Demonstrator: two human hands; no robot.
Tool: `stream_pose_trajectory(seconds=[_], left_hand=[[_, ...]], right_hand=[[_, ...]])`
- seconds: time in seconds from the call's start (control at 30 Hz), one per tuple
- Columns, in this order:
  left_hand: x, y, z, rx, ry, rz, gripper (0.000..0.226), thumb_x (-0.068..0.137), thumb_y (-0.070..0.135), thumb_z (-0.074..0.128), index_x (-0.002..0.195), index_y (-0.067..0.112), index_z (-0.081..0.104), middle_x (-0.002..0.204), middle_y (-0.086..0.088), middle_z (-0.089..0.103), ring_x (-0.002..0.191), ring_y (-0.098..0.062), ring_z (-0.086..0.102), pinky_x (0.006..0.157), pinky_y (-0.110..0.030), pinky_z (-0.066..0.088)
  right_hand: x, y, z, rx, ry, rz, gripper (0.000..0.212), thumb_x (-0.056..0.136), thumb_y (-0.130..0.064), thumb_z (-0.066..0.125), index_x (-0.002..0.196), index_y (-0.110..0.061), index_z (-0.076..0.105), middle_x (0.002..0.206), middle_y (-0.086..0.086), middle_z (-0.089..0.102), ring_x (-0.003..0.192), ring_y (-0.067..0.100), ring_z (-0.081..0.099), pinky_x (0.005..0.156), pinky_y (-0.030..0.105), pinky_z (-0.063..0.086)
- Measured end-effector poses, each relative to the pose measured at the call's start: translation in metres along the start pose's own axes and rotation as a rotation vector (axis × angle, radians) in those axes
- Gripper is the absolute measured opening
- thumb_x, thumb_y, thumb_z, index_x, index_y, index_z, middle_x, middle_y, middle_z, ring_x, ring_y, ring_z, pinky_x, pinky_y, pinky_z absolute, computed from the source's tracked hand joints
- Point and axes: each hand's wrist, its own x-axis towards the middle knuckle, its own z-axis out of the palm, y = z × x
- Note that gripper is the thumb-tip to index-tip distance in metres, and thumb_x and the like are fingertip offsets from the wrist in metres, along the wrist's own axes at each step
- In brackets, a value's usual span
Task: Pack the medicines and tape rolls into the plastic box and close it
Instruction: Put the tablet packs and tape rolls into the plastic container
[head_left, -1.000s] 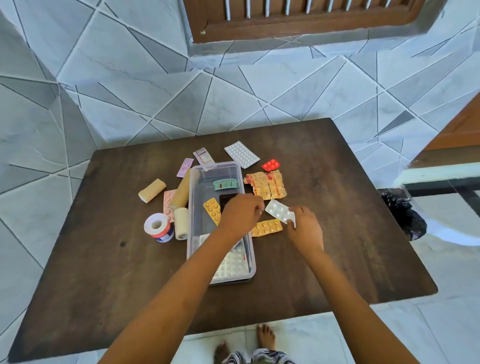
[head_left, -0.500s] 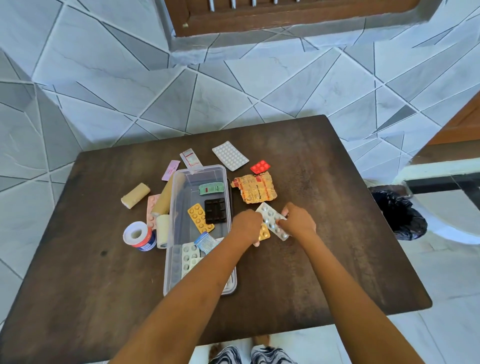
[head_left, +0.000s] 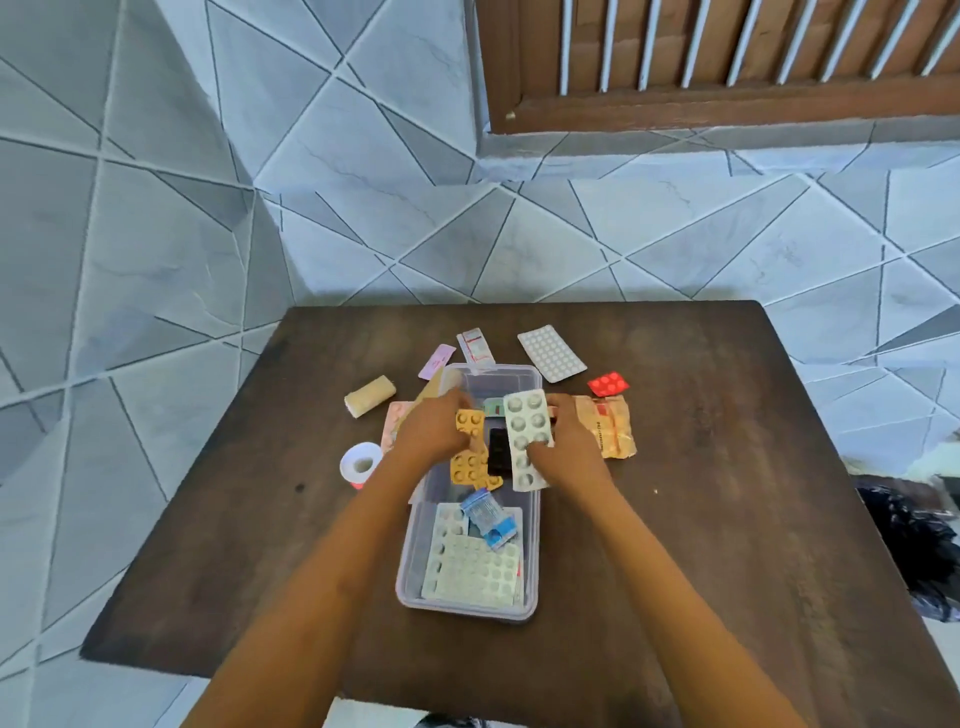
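Now right hand (head_left: 566, 452) grips silver blister strip (head_left: 527, 436), left hand (head_left: 436, 431) grips orange strip (head_left: 469, 421), above clear lidless box (head_left: 415, 566).

Bright, even daylight, soft shadows, slight motion blur, and wide-angle bending toward the edges.

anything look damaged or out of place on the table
The orange-gold foil pack right of the plastic box is crumpled and torn-looking, unlike the flat blister strips. A small labelled sachet lies propped across the box's far rim instead of inside. Otherwise nothing stands out.
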Motion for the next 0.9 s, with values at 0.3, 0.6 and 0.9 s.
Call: stream_pose_trajectory(seconds=[0.3,0.6,0.9], left_hand=[[0.01,-0.016,0.044,0.322,-0.054,0.169,0.024,0.091,0.01,0.051,0.111,0.003,0.06,0.117,-0.016,0.065,0.109,-0.032,0.062,0.091,-0.037,0.049],[0.005,-0.015,0.053,0.381,-0.029,0.194,0.03,0.093,-0.002,0.042,0.121,-0.001,0.051,0.13,-0.021,0.049,0.106,-0.035,0.063,0.085,-0.041,0.05],[-0.021,-0.09,0.003,0.198,0.219,-0.215,0.037,0.088,0.027,0.055,0.123,0.015,0.05,0.125,-0.011,0.055,0.114,-0.029,0.052,0.083,-0.038,0.048]], right_hand=[[0.013,0.005,0.064,-0.713,-0.051,-0.07,0.063,0.088,-0.006,0.052,0.143,-0.007,0.019,0.136,0.026,0.038,0.099,0.035,0.064,0.079,0.038,0.052],[0.018,0.027,0.071,-1.186,-0.11,-0.144,0.043,0.094,-0.02,0.041,0.132,0.0,0.045,0.151,0.025,0.025,0.145,0.035,0.008,0.118,0.051,0.003],[0.005,0.034,0.058,-0.744,0.071,-0.115,0.069,0.089,-0.018,0.05,0.146,-0.002,0.015,0.156,0.019,0.013,0.145,0.032,0.016,0.118,0.041,0.017]])
